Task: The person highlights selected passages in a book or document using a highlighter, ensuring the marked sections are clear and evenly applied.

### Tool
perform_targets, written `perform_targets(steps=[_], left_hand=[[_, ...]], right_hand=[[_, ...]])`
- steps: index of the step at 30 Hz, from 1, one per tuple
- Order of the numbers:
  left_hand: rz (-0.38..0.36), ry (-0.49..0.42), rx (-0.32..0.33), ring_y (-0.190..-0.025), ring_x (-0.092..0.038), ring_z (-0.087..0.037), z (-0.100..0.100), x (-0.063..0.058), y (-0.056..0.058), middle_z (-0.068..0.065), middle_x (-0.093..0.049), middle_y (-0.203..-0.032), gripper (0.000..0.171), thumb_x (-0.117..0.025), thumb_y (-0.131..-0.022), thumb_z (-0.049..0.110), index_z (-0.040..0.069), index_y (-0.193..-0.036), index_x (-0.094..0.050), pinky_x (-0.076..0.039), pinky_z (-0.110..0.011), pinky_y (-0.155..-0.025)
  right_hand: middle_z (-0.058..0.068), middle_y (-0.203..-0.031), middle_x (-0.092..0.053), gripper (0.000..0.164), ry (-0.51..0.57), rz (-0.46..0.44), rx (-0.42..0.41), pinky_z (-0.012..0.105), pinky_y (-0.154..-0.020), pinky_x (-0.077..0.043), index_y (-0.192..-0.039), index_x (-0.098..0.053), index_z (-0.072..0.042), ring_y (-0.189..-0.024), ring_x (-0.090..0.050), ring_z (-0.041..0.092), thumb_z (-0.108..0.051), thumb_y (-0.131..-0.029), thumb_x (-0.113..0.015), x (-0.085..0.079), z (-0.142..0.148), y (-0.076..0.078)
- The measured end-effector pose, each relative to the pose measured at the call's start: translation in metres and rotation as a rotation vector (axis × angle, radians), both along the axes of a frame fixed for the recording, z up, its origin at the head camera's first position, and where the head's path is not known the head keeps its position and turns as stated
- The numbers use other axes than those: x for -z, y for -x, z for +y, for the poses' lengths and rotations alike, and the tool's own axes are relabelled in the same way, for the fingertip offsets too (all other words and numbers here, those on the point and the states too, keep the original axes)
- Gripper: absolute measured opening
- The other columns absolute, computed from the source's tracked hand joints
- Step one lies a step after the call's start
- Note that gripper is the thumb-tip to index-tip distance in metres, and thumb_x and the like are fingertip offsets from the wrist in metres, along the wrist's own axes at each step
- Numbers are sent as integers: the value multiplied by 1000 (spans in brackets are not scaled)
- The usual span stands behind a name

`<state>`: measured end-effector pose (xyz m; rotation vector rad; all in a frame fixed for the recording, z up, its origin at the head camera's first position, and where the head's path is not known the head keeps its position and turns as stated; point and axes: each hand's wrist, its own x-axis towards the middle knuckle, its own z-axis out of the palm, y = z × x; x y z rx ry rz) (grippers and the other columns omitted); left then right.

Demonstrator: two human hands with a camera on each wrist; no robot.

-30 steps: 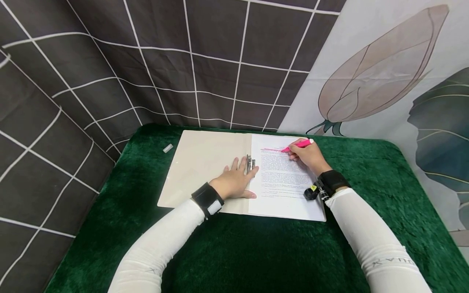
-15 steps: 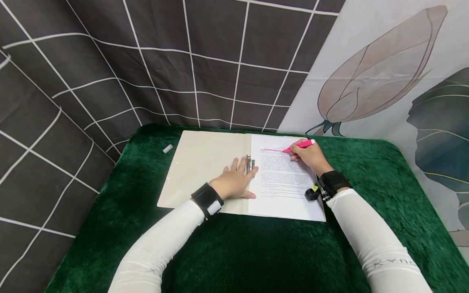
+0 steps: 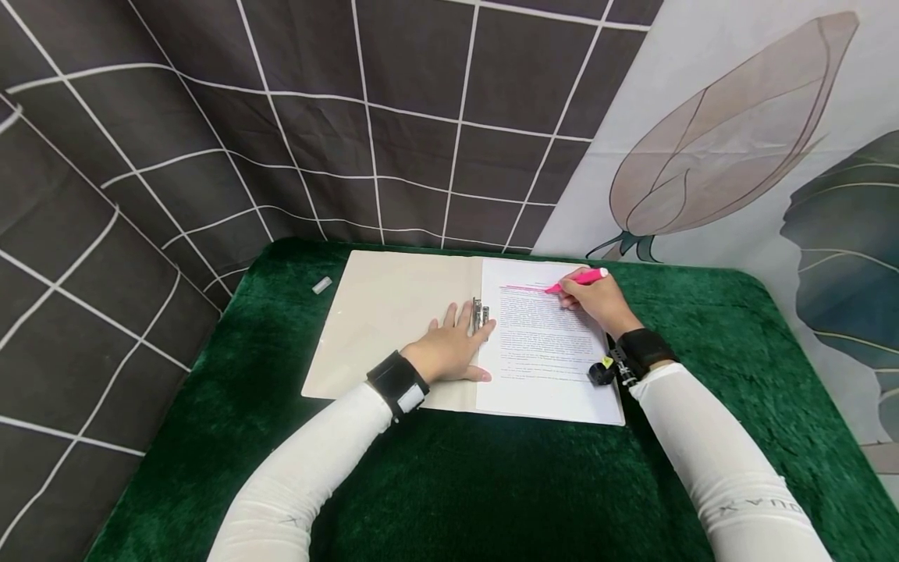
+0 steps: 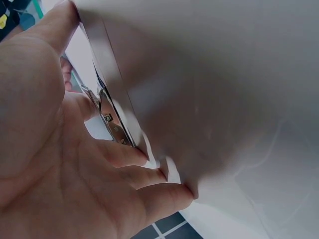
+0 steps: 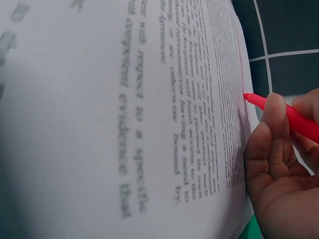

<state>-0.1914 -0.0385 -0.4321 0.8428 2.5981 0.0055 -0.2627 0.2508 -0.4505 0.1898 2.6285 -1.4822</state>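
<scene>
An off-white folder (image 3: 400,304) lies spread flat, with a printed sheet (image 3: 534,398) on its right half. My right hand (image 3: 597,300) pinches a pink highlighter (image 3: 586,275), its tip on a line of text near the top of the sheet. A pink stroke (image 3: 516,286) runs leftward from that tip. In the right wrist view the highlighter (image 5: 301,122) sits between thumb and fingers. My left hand (image 3: 449,351) rests with spread fingers across the folder's spine, beside the metal clip (image 3: 480,314). In the left wrist view the fingertips (image 4: 174,196) press on the folder's cover.
A small whitish block (image 3: 321,285) lies to the left of the folder on the green plush cloth (image 3: 246,437). Dark grid-patterned fabric (image 3: 407,140) hangs behind and to the left, and a leaf-print panel (image 3: 716,140) hangs at the right.
My right hand has slid slightly rightward along the text line with the highlighter, and the pink stroke has grown longer. The left hand and the folder have stayed put.
</scene>
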Motion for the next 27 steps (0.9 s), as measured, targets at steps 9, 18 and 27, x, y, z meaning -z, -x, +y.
perform_targets(steps=[9,18,27], left_hand=[[3,-2,-3,-143,-4,-50,0,0,0,-27,2,-161,97,-52,-84,69,22,-158,-9,-28,-65,-109],[-7,-6,-9,-144,-3,-50,0,-1,0,-26,2,-162,97,-53,-84,68,23,-158,-9,-28,-65,-109],[-19,-15,-14,-143,-3,-50,0,-2,-1,-27,3,-161,96,-53,-85,67,23,-158,-9,-27,-65,-109]], right_hand=[[7,-83,-71,36,8,34,-17,16,-60,-55,-108,-65,-1,-65,-67,11,-34,-93,-64,4,5,0],[6,-83,-70,34,15,31,-10,16,-59,-55,-108,-65,-1,-65,-66,11,-31,-94,-63,2,7,-1],[7,-83,-70,36,32,20,2,16,-60,-55,-108,-65,1,-64,-67,12,-32,-94,-63,3,8,-2]])
